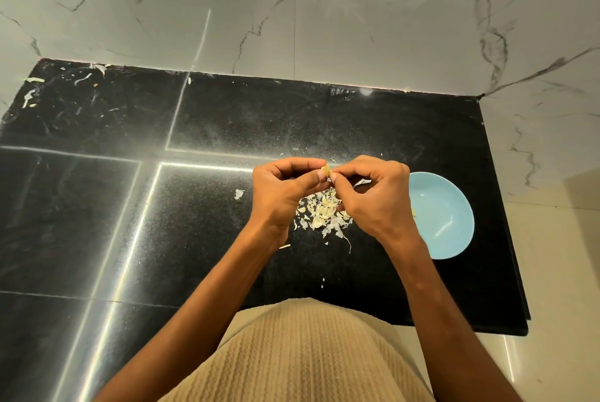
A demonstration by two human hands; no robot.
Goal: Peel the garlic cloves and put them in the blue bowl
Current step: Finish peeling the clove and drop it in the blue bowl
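Marble-veined wall (324, 11): fills upper part of frame, pale with dark veins.

Worktop (97, 206): black polished stone, spans frame centre and left; bright reflected light lines cross it.

Person's ribbed beige top (298, 356): bottom centre of frame; both bare forearms reach up from it toward frame centre.

Blue bowl (444, 216): right of centre, on the worktop, upright, just right of the right wrist, which overlaps its left rim. A small pale yellowish bit shows at its left inner edge, beside the wrist; cannot tell what it is.

Left hand (282, 193): raised above the worktop, fingers curled, thumb and fingertips pinching the garlic clove.

Right hand (373, 193): mirrored opposite, fingers curled, thumb and forefinger pinching the same clove from the right. Grip on both sides: closed on the clove.

Pile of garlic skins (321, 210): white papery flakes on the worktop directly below the hands; stray flakes at upper left of the worktop.

Garlic clove (325, 169): small, pale yellow, held between the two sets of fingertips, above the skin pile, left of the bowl. Mostly hidden; long axis and pointing direction cannot be told.
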